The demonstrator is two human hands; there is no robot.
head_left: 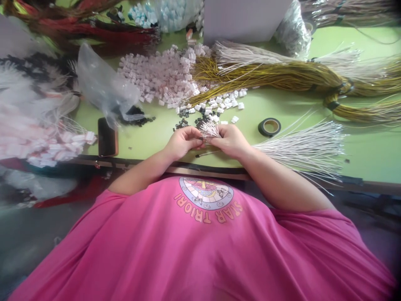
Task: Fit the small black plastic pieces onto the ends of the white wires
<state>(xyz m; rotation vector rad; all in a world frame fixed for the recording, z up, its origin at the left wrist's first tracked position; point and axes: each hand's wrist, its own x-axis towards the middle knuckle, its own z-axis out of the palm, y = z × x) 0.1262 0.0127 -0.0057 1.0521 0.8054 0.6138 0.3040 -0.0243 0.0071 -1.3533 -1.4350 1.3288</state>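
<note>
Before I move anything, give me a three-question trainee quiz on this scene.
1. Which hand is wrapped around the bundle of white wires?
2. True or false: the phone lies to the left of the roll of black tape.
3. What lies on the table beyond the hands? A) a hammer; B) a heap of small white pieces; C) a coffee mug.

Key: 1. The right hand; 2. True; 3. B.
</note>
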